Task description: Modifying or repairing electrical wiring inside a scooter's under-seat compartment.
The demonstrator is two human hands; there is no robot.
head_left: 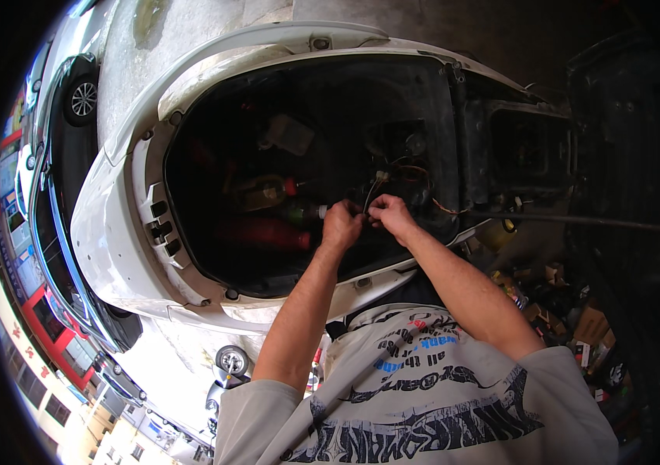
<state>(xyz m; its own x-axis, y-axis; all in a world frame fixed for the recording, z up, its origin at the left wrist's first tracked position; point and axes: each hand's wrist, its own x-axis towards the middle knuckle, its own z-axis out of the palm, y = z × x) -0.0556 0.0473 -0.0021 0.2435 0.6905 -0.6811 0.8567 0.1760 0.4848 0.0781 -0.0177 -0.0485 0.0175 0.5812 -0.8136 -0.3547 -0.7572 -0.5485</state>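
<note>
Thin, limp wires point(376, 188) at frame centre, pinched by left hand point(341, 225) and right hand point(392, 217); likely fragile, best gripped near their ends.

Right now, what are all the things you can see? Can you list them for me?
scooter body: one, white, left and middle, seat compartment open
storage compartment: one, black, inside the scooter body
bottles: about three, yellowish, green and red, lying in the compartment
thin wires: a few, pale and orange, just above the hands
parked cars: two or so, dark and light, far left edge
cardboard scraps: many, brown, on the ground at right
left hand: one, fingers pinched at the wires
right hand: one, fingers pinched at the wires, beside the left hand
shirt: one, grey with dark print, bottom edge
</note>
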